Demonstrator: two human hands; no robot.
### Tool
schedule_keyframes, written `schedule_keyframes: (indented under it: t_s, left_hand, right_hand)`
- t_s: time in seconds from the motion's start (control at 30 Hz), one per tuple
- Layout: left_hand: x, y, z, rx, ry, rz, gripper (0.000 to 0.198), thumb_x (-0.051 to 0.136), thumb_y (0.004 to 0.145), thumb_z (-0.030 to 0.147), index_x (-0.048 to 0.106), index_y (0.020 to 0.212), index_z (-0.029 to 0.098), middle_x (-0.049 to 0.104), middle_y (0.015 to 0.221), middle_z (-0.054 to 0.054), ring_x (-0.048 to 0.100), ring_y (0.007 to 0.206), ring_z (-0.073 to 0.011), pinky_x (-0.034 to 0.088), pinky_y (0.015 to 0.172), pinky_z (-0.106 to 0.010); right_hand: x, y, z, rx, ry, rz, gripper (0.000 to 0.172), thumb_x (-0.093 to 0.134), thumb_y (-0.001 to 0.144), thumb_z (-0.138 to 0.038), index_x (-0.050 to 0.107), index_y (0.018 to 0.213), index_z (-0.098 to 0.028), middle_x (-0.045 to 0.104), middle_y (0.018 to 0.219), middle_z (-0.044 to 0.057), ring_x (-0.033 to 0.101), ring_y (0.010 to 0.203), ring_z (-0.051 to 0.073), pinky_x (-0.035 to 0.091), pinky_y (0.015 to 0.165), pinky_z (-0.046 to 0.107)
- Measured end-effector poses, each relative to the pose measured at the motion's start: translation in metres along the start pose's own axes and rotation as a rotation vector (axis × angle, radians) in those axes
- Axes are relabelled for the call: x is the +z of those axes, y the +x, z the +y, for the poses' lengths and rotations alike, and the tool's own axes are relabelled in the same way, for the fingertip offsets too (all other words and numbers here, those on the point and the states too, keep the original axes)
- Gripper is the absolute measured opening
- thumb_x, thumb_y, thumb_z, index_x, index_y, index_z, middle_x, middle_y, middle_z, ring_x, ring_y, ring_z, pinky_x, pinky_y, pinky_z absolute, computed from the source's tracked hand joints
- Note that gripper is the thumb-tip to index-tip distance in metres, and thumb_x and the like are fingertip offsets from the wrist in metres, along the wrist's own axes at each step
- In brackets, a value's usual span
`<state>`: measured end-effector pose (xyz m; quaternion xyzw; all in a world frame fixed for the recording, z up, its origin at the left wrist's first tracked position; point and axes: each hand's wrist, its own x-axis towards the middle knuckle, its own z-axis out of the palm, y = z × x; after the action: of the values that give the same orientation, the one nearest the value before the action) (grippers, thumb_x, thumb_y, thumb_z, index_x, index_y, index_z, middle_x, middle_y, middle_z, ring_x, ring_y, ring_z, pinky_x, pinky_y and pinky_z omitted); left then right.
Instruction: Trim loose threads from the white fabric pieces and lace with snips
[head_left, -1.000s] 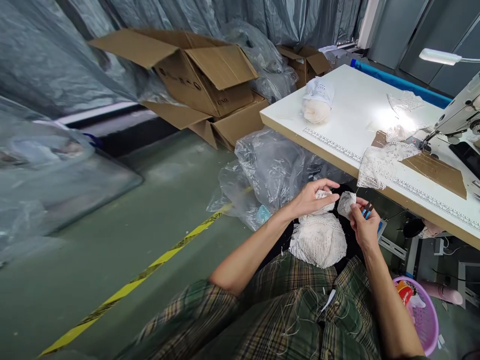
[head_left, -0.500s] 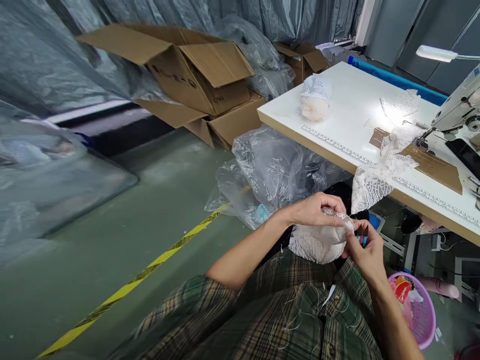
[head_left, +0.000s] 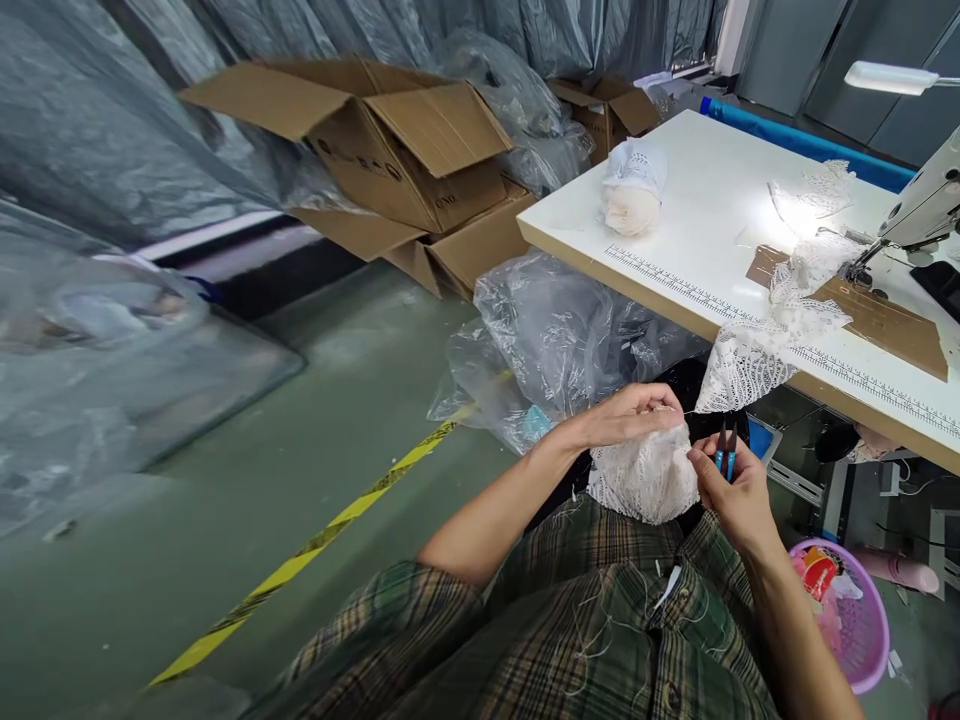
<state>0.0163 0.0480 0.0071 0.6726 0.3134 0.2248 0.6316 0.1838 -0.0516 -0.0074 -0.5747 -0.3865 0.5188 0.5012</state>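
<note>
My left hand is closed on the upper edge of a white lace piece that hangs over my lap. Just to its right, my right hand holds small blue-handled thread snips, their dark blades pointing up. The thumb and forefinger of that hand are at the right edge of the lace; whether they pinch it I cannot tell. Another stretch of white lace drapes off the table edge above my hands and runs back to the sewing machine.
The white sewing table carries a wrapped bundle and a brown plate near the needle. Clear plastic bags and open cardboard boxes lie left of it. A pink basket stands on the floor at lower right.
My hands have drawn slightly apart, and the lace between them hangs lower. The snips, mostly hidden before, now show upright in my right hand. The view has shifted slightly.
</note>
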Motion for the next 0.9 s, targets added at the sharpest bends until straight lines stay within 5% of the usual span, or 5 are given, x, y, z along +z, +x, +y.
schedule_keyframes:
  t_s: [0.17, 0.37, 0.9]
  left_hand:
    - [0.004, 0.002, -0.006, -0.007, 0.106, 0.15, 0.034, 0.069, 0.077, 0.048, 0.06, 0.075, 0.015, 0.056, 0.067, 0.002, 0.045, 0.06, -0.0086, 0.034, 0.056, -0.023]
    - [0.0, -0.001, -0.009, 0.043, 0.079, 0.057, 0.026, 0.066, 0.08, 0.039, 0.071, 0.085, 0.014, 0.072, 0.084, -0.005, 0.06, 0.075, -0.0126, 0.044, 0.068, -0.024]
    - [0.001, -0.003, -0.006, -0.022, -0.045, 0.054, 0.02, 0.068, 0.075, 0.032, 0.071, 0.078, 0.012, 0.07, 0.075, -0.002, 0.059, 0.069, -0.0115, 0.043, 0.065, -0.021]
  right_hand:
    - [-0.01, 0.003, 0.009, -0.178, -0.336, -0.002, 0.031, 0.061, 0.084, -0.051, 0.06, 0.085, -0.02, 0.057, 0.068, -0.002, 0.047, 0.055, 0.011, 0.04, 0.051, 0.024]
    - [-0.01, 0.02, 0.011, -0.225, -0.541, 0.0, 0.063, 0.026, 0.096, -0.066, 0.065, 0.078, -0.02, 0.061, 0.064, 0.002, 0.053, 0.054, 0.016, 0.039, 0.055, 0.028]
    - [-0.001, 0.018, 0.004, -0.299, -0.612, -0.088, 0.056, 0.03, 0.097, -0.063, 0.058, 0.073, -0.02, 0.05, 0.058, -0.002, 0.046, 0.053, 0.013, 0.033, 0.053, 0.025]
